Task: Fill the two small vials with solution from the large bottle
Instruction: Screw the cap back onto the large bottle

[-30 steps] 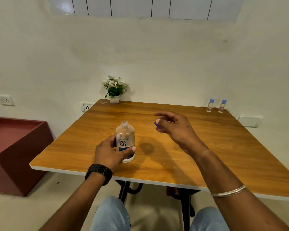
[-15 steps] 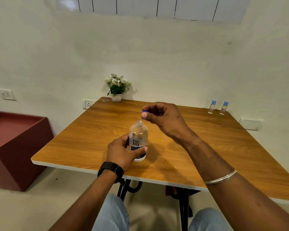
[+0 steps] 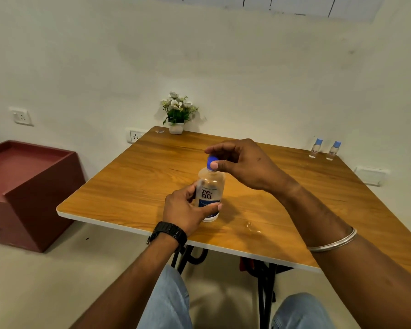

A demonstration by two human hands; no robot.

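Mid-frame on the table (image 3: 128, 186), our left hand (image 3: 185, 210) grips the bottle (image 3: 210, 195); our right hand (image 3: 242, 162) pinches the cap (image 3: 211, 161) on its neck. Light, slick plastic: hold the waist. Vials (image 3: 325, 149) stand upper right.

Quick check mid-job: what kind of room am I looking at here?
Probably a plain home or small office room, not a lab: a wooden table against a bare white wall, a small potted flower plant, wall sockets and a maroon cabinet.
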